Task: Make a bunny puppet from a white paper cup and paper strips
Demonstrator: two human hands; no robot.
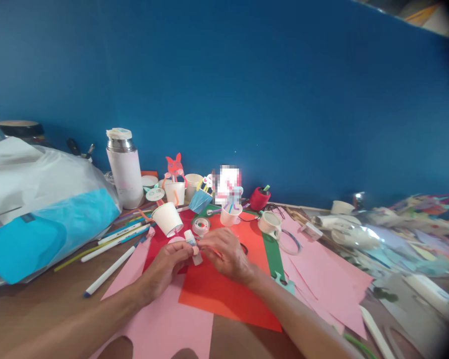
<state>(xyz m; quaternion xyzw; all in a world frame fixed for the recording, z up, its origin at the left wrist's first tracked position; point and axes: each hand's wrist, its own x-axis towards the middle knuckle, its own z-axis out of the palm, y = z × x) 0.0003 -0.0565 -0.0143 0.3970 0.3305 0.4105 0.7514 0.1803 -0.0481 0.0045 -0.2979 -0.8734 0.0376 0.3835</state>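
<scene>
My left hand (169,262) pinches a small pale pink piece (195,250) between thumb and fingertips. My right hand (224,252) is close beside it, fingers bent toward the same piece; what its fingertips hold, if anything, is too small to tell. A white glue stick (189,236) shows just behind the fingertips. Under both hands lie sheets of red-orange paper (228,294) and pink paper (172,319). Beyond them are a roll of tape (201,226) and a tilted white paper cup (167,219) with a cat-like paper face (154,194) behind it.
Markers (110,271) lie at left beside a plastic bag (48,199) and a white flask (124,172). Decorated cups, including one with a red paper figure (175,167), stand near the blue wall (247,99). A mug (270,224) and paper scraps (415,234) are at right.
</scene>
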